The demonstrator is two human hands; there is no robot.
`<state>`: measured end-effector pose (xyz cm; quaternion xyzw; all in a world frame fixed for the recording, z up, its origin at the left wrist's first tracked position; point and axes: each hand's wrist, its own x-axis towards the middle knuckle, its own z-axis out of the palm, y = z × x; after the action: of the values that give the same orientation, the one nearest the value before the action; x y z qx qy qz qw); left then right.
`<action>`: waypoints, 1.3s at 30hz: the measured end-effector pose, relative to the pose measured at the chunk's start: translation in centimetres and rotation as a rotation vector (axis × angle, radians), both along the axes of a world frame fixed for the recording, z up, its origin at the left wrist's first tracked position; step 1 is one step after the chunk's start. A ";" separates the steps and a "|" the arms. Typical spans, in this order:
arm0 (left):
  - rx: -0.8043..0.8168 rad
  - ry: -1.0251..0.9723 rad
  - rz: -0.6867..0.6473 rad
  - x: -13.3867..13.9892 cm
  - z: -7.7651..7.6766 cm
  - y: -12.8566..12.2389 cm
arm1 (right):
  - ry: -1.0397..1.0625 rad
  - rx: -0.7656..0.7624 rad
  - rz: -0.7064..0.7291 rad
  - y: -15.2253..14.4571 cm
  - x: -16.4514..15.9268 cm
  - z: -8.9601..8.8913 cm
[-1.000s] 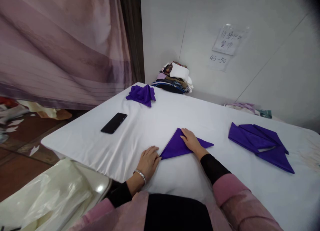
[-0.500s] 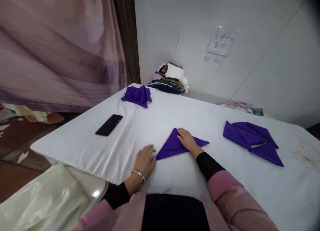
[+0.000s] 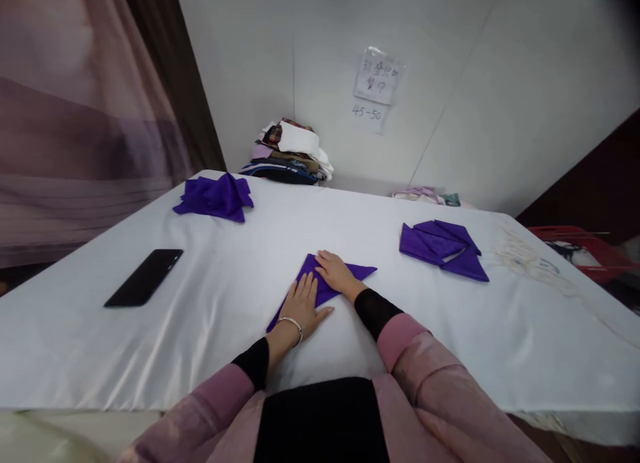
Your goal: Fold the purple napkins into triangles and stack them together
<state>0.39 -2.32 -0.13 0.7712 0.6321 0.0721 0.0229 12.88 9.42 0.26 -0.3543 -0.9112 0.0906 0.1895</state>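
Observation:
A purple cloth napkin, folded into a flat triangle, lies on the white tablecloth in front of me. My left hand rests flat on its left part, fingers stretched and thumb out to the side; a silver bracelet circles the wrist. On the napkin's upper middle lies my right hand, palm down with fingers extended. Both hands press on the cloth without gripping it, and they hide much of its centre.
More folded purple cloths lie at the table's back left and right. A black phone is at left. Stacked clothes stand beyond the far edge, by a wall with a handwritten sign. A red basket is at far right.
My left hand has moved from the napkin's left corner onto its left part. My right hand stays on the napkin. The head view has turned to the right.

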 end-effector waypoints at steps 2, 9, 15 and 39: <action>0.007 0.011 0.000 -0.3 -0.1 -0.1 | 0.004 -0.041 0.004 0.1 -0.1 0.1; -0.018 0.021 -0.005 -0.1 0.7 -0.4 | 0.149 -0.313 -0.064 0.7 2.3 2.6; 0.003 0.005 -0.002 -0.1 0.2 -0.5 | 0.003 -0.153 -0.111 -0.3 4.9 2.9; -0.023 -0.020 -0.010 0.1 0.0 -0.5 | -0.218 -0.048 0.083 -4.9 2.9 2.4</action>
<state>0.52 -2.83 -0.12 0.7734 0.6287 0.0722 0.0384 15.78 4.49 2.66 -0.3283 -0.9379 0.0811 0.0771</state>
